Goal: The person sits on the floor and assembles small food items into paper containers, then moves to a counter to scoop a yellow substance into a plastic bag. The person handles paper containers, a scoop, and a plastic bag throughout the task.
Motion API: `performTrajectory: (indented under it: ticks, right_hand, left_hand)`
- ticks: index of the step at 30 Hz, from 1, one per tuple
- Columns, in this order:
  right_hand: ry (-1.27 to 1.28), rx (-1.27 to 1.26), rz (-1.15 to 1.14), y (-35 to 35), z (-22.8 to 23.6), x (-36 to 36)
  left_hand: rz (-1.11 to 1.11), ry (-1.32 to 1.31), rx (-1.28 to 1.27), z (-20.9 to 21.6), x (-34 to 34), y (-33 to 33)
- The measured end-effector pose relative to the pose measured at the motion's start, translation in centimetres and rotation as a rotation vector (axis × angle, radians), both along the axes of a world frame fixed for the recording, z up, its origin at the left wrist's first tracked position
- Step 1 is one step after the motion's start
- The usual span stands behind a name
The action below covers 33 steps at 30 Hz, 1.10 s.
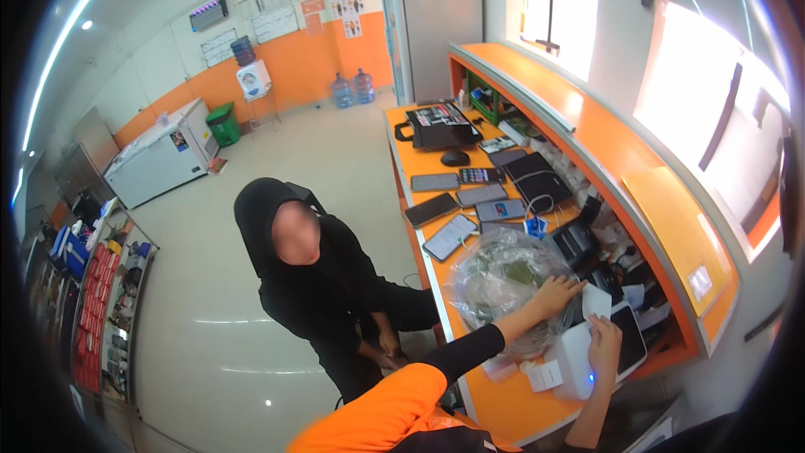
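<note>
My left hand [557, 295] reaches over a clear plastic bag [495, 273] with green contents, its fingers stretched out. Their tips come up to the edge of a white paper slip [596, 302]. From the other side, my right hand [605, 346] has its fingertips at the slip's lower edge and seems to pinch it. Beneath the right hand stands a white counter terminal [575, 361] with a small blue light. Its dark screen [629, 337] faces away to the right and is partly covered by my hand.
Several phones [450, 237] lie along the orange counter [495, 398], with a black tablet [537, 178] and a black bag [436, 127] farther back. A small white card [543, 376] is beside the terminal. A person in black [327, 285] stands left of the counter. A raised shelf [587, 130] runs along the right.
</note>
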State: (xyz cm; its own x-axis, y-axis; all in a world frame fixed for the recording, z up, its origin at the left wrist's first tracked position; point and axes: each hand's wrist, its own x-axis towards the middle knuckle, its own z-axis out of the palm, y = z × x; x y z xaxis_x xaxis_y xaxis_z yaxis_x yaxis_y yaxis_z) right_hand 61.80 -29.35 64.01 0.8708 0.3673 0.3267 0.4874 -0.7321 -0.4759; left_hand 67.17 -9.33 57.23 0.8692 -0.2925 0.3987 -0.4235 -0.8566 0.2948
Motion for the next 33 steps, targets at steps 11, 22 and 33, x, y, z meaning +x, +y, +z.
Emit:
performTrajectory:
  ticks: [11, 22, 33]
  right_hand:
    - [-0.003, -0.056, 0.049, 1.0, -0.2, -0.1]
    - [0.016, -0.117, 0.107, 1.9, 0.5, 0.2]
    - [0.071, -0.272, 0.111, 2.5, 1.7, 0.8]
  left_hand:
    - [-0.090, -0.170, 0.168, -4.6, 3.5, -1.7]
    - [0.090, -0.226, 0.187, -6.0, 4.1, -1.8]
    - [0.191, -0.238, 0.340, -9.0, 9.2, -2.5]
